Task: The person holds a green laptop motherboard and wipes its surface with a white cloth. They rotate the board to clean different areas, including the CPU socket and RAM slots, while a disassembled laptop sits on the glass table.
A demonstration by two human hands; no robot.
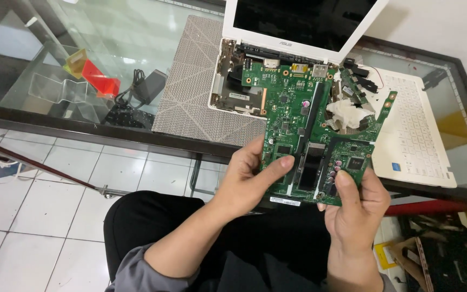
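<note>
1. We note an opened white plastic laptop shell (228,81) on the glass table (125,38), beyond our fingertips.
2. Green rectangular circuit board (298,119) raised between both hands.
3. Left hand (247,178) closed on its lower-left edge, thumb on top.
4. Right hand (355,208) pinches the lower-right corner.

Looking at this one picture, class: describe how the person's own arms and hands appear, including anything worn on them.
Both hands are bare: the left hand and the right hand show no gloves, rings or watch. The forearms are uncovered too. A grey sleeve is pushed up near the left elbow, and a small bit of grey cloth shows at the right arm by the bottom edge of the picture. No cables or markings appear on either arm.
</note>
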